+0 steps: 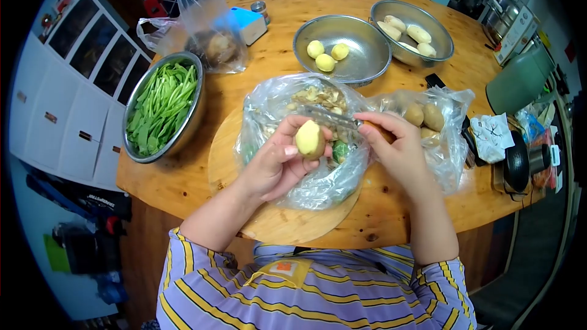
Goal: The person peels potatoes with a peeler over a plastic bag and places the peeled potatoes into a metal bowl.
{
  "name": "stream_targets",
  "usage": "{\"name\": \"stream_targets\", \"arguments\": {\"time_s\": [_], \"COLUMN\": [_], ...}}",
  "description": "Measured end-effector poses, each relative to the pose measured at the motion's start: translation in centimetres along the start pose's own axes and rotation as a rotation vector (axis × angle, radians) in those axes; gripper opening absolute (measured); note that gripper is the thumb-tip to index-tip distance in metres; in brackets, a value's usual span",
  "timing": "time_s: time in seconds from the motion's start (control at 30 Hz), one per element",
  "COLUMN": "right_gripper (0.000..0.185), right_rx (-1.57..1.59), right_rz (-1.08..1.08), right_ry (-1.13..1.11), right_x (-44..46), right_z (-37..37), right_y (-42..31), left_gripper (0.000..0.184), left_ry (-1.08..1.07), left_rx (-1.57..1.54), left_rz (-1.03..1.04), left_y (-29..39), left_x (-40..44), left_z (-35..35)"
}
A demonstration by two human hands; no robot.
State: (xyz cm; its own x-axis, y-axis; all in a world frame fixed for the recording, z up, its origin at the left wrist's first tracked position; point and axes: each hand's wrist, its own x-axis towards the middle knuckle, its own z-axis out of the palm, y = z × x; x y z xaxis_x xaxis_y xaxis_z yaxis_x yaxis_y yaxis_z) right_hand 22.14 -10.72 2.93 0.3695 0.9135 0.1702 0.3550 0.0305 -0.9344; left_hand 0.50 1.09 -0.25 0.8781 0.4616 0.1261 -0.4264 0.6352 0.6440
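A partly peeled potato [310, 139] is held in my left hand [278, 162], its yellow flesh facing up and brown skin left on its lower right side. My right hand [394, 143] is closed around the wooden handle of a peeler or knife [330, 116], whose metal blade points left, just above the potato. Both hands are over an open plastic bag [306, 192] of peelings [318, 96], which lies on a round wooden board [226, 140]. To the right, another clear bag [449, 153] holds unpeeled potatoes [433, 117].
A metal strainer bowl [299, 55] holds several peeled potatoes; another bowl [449, 43] behind it holds pale peeled roots. Leafy greens [162, 107] fill a bowl at the left. A knotted plastic bag [205, 0] and blue box [247, 24] stand behind. A green container [520, 79] is at right.
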Motion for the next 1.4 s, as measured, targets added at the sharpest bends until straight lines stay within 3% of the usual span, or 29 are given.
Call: {"name": "stream_targets", "arguments": {"time_s": [0.03,0.23,0.37,0.47,0.67,0.77,0.87,1.0,1.1,1.2,1.4], "right_gripper": [0.022,0.026,0.032,0.032,0.031,0.026,0.022,0.023,0.025,0.028,0.031], "right_rx": [-0.055,-0.135,-0.471,-0.502,-0.515,-0.412,-0.122,-0.044,0.078,-0.317,-0.524], "right_rz": [-0.109,-0.281,-0.657,-0.713,-0.741,-0.575,-0.276,-0.064,-0.099,-0.566,-0.682], "right_ry": [0.066,0.15,0.225,0.241,0.233,0.212,0.169,0.112,0.182,0.149,0.197], "right_x": [-0.2,-0.5,-0.8,-1.1,-1.2,-0.3,0.7,0.8,0.1,-0.3,-0.9], "right_z": [0.2,0.7,1.6,1.9,1.8,1.0,1.0,0.5,0.9,0.8,1.1], "right_y": [-0.2,-0.4,-1.0,-1.5,-1.6,-0.1,1.7,1.7,0.4,-0.4,-1.6], "left_gripper": [0.05,0.053,0.049,0.045,0.051,0.055,0.059,0.059,0.053,0.05,0.054], "left_ry": [-0.027,0.055,0.132,0.132,0.106,0.128,0.068,0.012,0.057,0.107,0.176], "left_rx": [-0.048,0.006,-0.038,0.043,0.079,0.14,0.112,0.098,0.057,-0.036,0.105], "left_rz": [-0.017,-0.081,-0.049,-0.049,-0.031,-0.079,-0.038,-0.057,-0.033,-0.028,-0.052], "left_y": [0.0,0.3,0.5,0.1,-0.6,0.2,0.1,0.0,0.4,0.0,-0.4], "left_x": [0.0,0.1,-0.1,-0.2,-0.5,-0.4,-0.4,-0.5,0.0,-0.1,-0.1], "left_z": [-0.4,0.2,1.5,1.6,0.7,0.9,0.4,0.2,1.2,0.8,0.4]}}
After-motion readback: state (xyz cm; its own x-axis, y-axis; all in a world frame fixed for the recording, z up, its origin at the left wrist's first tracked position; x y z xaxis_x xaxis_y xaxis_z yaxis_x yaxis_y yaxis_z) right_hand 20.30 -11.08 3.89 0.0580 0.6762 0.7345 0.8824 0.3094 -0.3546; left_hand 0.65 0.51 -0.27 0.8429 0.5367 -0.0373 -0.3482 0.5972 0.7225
